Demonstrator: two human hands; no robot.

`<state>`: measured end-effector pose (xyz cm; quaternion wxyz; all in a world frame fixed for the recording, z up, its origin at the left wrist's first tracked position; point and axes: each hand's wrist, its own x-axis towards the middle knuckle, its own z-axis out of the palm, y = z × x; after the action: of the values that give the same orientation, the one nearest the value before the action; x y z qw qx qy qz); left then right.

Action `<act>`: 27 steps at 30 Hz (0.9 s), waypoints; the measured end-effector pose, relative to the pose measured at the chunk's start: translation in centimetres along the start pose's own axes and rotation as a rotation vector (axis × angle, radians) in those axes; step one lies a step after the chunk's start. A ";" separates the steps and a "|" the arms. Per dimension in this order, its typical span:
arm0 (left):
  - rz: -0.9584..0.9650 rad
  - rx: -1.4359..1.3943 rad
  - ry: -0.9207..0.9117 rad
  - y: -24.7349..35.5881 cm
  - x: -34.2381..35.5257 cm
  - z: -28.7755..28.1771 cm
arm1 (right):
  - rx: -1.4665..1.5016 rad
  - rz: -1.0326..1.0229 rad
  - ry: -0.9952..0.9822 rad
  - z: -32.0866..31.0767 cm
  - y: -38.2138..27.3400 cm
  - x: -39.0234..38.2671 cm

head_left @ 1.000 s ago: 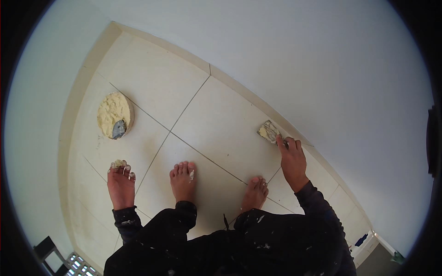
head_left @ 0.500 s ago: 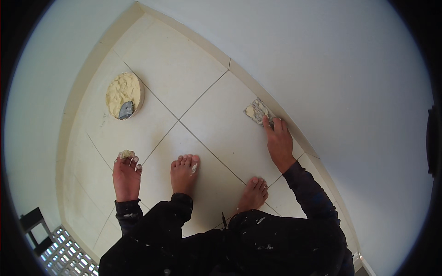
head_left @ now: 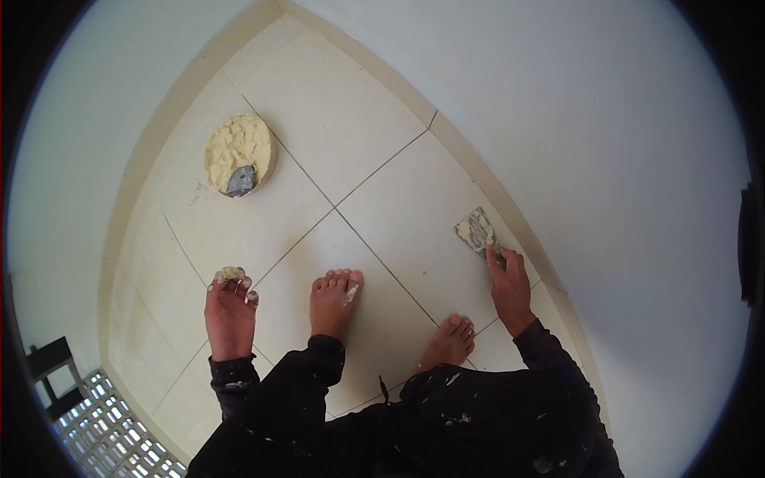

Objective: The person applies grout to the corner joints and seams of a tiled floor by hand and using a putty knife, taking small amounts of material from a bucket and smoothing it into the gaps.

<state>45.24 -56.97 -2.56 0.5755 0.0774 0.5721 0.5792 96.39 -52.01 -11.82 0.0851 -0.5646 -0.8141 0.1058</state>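
Note:
My right hand (head_left: 512,291) is closed round a putty knife (head_left: 476,229), its index finger stretched along toward the blade. Cream putty smears the wide grey blade, which is over the floor near the right-hand wall. My left hand (head_left: 231,323) is palm up with curled fingers, and a small lump of cream putty (head_left: 230,273) sits at its fingertips. Putty also stains those fingers. Farther off on the left stands a round tub (head_left: 272,151) full of cream putty (head_left: 237,143). A grey scraper blade (head_left: 241,182) lies in its near side.
Large cream floor tiles (head_left: 374,231) spread under my bare feet (head_left: 335,303). A low beige skirting (head_left: 478,171) runs along the white walls (head_left: 574,159), which meet at a far corner. At the lower left are a dark frame (head_left: 60,374) and a pierced lattice (head_left: 111,430).
The view has shifted, so tub and feet appear farther right. My right hand has drawn the putty knife back a little from the wall's skirting. My left hand keeps its curled pose.

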 end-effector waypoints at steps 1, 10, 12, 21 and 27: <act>0.000 0.000 0.005 0.2 0.0 -0.3 | 0.001 -0.006 -0.005 0.9 0.2 0.5; -0.024 0.005 0.007 -0.5 1.5 -0.8 | -0.018 -0.077 0.068 3.7 -2.1 8.2; -0.030 0.013 0.013 -0.6 1.5 -0.7 | -0.040 -0.077 0.012 2.7 -1.4 7.1; -0.070 0.014 -0.029 -2.5 2.9 2.3 | 0.087 -0.098 0.096 3.5 -5.0 15.4; -0.043 -0.005 -0.064 -3.4 3.8 4.6 | 0.027 0.105 0.009 5.7 -5.1 16.2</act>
<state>49.36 -52.57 -5.71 0.6061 0.0822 0.5533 0.5655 84.64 -38.96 -15.61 0.0908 -0.6058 -0.7815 0.1185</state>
